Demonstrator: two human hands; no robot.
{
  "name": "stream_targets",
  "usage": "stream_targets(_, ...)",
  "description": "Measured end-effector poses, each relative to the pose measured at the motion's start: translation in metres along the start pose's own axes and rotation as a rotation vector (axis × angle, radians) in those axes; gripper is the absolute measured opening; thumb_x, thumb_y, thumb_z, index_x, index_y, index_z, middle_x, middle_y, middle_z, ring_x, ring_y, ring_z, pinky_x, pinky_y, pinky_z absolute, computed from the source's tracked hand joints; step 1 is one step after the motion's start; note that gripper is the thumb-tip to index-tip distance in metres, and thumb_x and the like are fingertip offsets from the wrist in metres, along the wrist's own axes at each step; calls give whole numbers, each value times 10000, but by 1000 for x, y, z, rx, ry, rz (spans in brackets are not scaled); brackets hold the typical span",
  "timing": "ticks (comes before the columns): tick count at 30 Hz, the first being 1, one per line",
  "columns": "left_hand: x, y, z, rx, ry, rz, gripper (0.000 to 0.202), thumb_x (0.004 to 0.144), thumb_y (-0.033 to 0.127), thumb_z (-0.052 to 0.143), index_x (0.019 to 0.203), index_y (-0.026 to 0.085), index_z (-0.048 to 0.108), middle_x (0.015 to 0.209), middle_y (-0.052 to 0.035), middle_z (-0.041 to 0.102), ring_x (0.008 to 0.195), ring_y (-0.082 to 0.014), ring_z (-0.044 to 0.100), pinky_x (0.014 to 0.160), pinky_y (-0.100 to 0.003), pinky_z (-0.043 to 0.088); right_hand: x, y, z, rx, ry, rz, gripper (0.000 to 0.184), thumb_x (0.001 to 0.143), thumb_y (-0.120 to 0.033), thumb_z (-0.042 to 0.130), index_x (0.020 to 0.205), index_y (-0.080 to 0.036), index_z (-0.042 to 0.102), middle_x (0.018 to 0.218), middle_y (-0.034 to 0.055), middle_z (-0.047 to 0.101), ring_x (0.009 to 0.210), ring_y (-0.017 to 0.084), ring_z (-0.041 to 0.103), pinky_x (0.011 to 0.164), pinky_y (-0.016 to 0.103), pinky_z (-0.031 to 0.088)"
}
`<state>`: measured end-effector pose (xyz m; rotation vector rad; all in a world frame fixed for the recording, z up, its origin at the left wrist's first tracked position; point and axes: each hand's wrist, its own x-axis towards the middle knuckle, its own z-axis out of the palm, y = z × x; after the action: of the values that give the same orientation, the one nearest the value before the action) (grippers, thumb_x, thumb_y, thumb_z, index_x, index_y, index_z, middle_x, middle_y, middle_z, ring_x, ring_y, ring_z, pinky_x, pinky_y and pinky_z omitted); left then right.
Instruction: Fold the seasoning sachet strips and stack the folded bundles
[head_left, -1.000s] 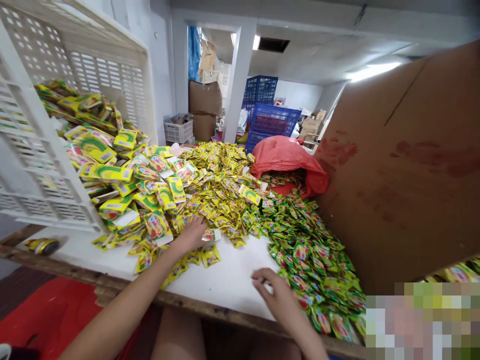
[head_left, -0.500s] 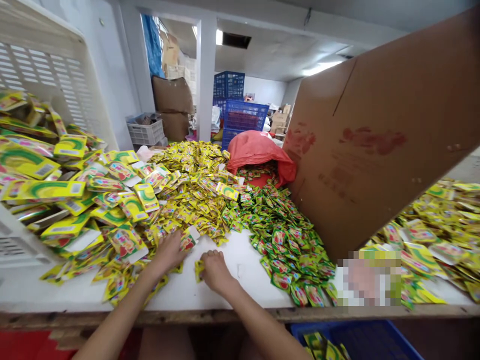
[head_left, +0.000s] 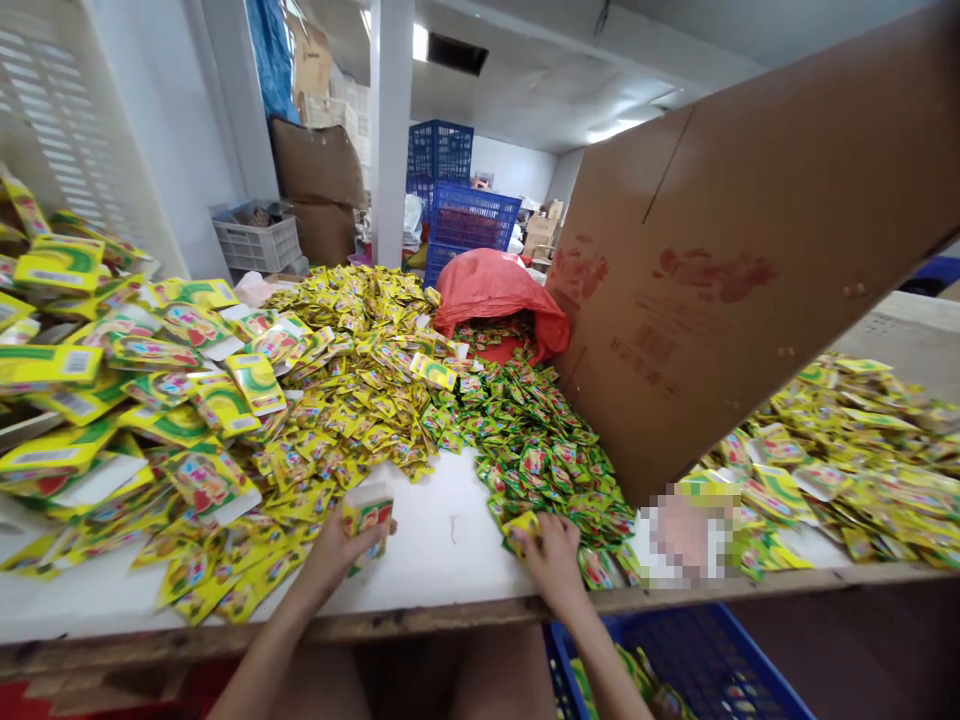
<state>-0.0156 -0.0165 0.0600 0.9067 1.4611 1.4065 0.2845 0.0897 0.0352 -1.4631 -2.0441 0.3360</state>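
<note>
My left hand [head_left: 341, 548] holds a small yellow-and-red carton [head_left: 367, 512] upright over the white table top [head_left: 442, 545]. My right hand [head_left: 551, 550] rests at the near edge of the green sachet pile [head_left: 540, 450], with its fingers on a yellow sachet [head_left: 521, 524]. A heap of small yellow sachets [head_left: 360, 390] lies in the middle. Flat yellow cartons [head_left: 112, 390] spill across the left side.
A big tilted cardboard box [head_left: 742, 260] stands at the right, more sachets [head_left: 847, 440] beyond it. A red bag [head_left: 499, 295] lies behind the piles. A blue crate [head_left: 705, 670] sits below the table edge. Blue crates [head_left: 461, 215] and a pillar [head_left: 391, 130] stand at the back.
My left hand has lifted a carton off the table. My right hand has moved right from the table's middle to the green pile and now touches a yellow sachet.
</note>
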Motion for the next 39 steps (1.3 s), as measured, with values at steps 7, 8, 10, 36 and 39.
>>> stream_targets(7,-17,-17,7,-110,98,-40,403,562,350,724,852,121,562,748,-87,692,698,-218,642,645,-303,498,4,-58,2,280,-329,-175,312,770,-327,532,1062,-223,570,1100,69,592,1034,238,506,879,342,415)
stream_targets(8,-18,-19,5,-129,121,-43,397,563,351,723,842,117,564,747,-90,691,691,-216,640,643,-303,498,3,-57,-7,318,-384,-188,327,777,-335,527,1081,-220,564,1108,61,591,1017,226,524,858,327,429)
stream_targets(10,-18,-20,3,-161,163,-52,397,557,355,725,828,113,565,742,-94,690,681,-214,637,641,-304,498,6,-54,-26,391,-493,-171,323,787,-358,513,1064,-200,568,1039,56,615,935,209,563,792,303,453)
stream_targets(36,-18,-22,7,-58,57,-23,345,624,383,691,823,112,614,747,-80,672,697,-197,618,663,-293,468,29,-83,-6,65,-572,-646,75,710,-143,553,719,-211,582,788,10,611,871,201,552,960,438,258)
stream_targets(39,-19,-17,9,-67,-70,-1,325,639,389,674,793,105,639,766,-97,680,728,-203,614,689,-290,458,8,-81,4,246,-430,-390,94,790,-261,505,850,-202,547,805,27,584,795,186,544,786,327,410)
